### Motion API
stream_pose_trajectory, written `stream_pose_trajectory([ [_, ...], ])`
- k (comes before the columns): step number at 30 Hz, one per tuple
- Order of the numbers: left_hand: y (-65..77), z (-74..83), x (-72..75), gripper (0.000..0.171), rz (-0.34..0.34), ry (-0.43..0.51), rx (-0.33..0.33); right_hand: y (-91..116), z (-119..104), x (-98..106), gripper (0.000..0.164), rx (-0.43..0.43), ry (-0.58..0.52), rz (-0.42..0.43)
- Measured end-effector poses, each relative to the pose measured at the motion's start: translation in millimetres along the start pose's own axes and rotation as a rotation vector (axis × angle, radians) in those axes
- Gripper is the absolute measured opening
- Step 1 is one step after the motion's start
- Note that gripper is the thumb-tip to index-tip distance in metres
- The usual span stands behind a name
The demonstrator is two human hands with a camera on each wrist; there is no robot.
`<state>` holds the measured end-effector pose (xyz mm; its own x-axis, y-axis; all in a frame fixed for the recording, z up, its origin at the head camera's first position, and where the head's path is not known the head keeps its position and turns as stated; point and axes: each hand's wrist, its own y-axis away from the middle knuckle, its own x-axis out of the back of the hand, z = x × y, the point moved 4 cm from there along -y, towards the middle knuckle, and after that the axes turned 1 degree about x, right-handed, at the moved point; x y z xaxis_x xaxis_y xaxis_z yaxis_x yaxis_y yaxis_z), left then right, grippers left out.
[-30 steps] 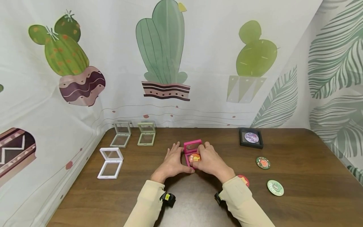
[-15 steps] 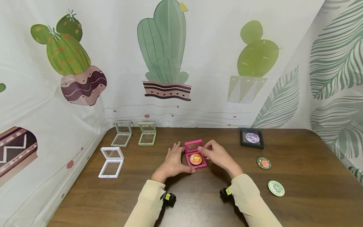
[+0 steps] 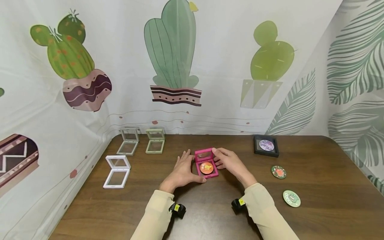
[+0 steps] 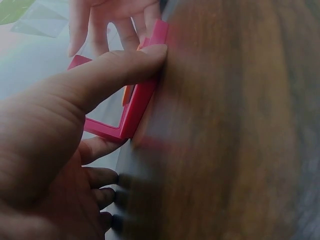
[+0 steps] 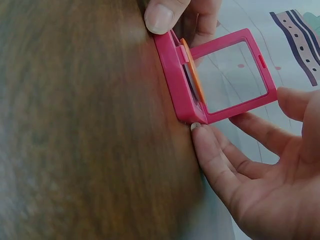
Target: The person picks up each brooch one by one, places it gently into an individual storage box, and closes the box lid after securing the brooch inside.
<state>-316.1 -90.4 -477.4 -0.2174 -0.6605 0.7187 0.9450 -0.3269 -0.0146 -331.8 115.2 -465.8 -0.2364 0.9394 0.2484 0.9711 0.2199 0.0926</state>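
A small pink display case (image 3: pixel 198 171) stands on the table with its windowed lid (image 5: pixel 235 75) raised. Inside its base lies a round orange badge (image 3: pixel 206 168) with a thumbs-up picture. My left hand (image 3: pixel 181 174) grips the case from the left, its thumb (image 4: pixel 120 70) along the front edge and its forefinger at the back corner. On the other side, my right hand (image 3: pixel 232 164) holds the case at the lid, with one fingertip on the lid's upper corner and other fingers against the hinge corner, seen in the right wrist view.
Unfolded cases in white (image 3: pixel 117 178), grey (image 3: pixel 127 148) and green (image 3: pixel 155 146) stand at the left. A black case (image 3: pixel 266 146) with a purple badge sits back right. Two loose badges, dark green (image 3: pixel 279 172) and light green (image 3: pixel 291 198), lie at the right. A printed cloth (image 3: pixel 222 83) hangs behind.
The right hand has let go of the orange badge, now flat in the pink case, and moved to the lid's right edge. The left hand keeps its place. A red badge is now hidden.
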Motion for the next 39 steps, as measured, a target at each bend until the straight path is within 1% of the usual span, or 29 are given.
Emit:
stream_pose_trajectory([
  [5, -0.3, -0.9, -0.2, 0.099, 0.000, -0.001, -0.001, 0, 0, 0, 0.053, 0.003, -0.005, -0.009],
  [11, 0.1, -0.8, 0.0, 0.098, -0.001, 0.004, 0.003, -1, 3, 4, 0.051, 0.004, -0.027, -0.039],
  [15, 0.3, -1.2, 0.0, 0.100, -0.004, 0.001, 0.010, 0, 4, 7, 0.049, 0.011, -0.042, -0.088],
  [18, 0.4, -1.2, 0.3, 0.100, -0.003, -0.004, 0.006, 1, 4, 10, 0.048, 0.026, -0.064, -0.141],
  [23, 0.3, -0.7, 1.0, 0.093, 0.001, -0.004, -0.008, 2, 5, 14, 0.048, 0.038, -0.100, -0.221],
  [29, 0.7, -0.8, 1.1, 0.087, 0.000, 0.009, -0.015, 4, 5, 15, 0.053, 0.054, -0.117, -0.267],
  [33, 1.1, -0.4, 1.5, 0.086, -0.005, 0.011, -0.016, 5, 6, 15, 0.052, 0.044, -0.085, -0.277],
  [39, 1.6, 0.4, 2.5, 0.085, -0.009, 0.003, -0.020, 5, 7, 18, 0.059, 0.064, 0.056, -0.283],
])
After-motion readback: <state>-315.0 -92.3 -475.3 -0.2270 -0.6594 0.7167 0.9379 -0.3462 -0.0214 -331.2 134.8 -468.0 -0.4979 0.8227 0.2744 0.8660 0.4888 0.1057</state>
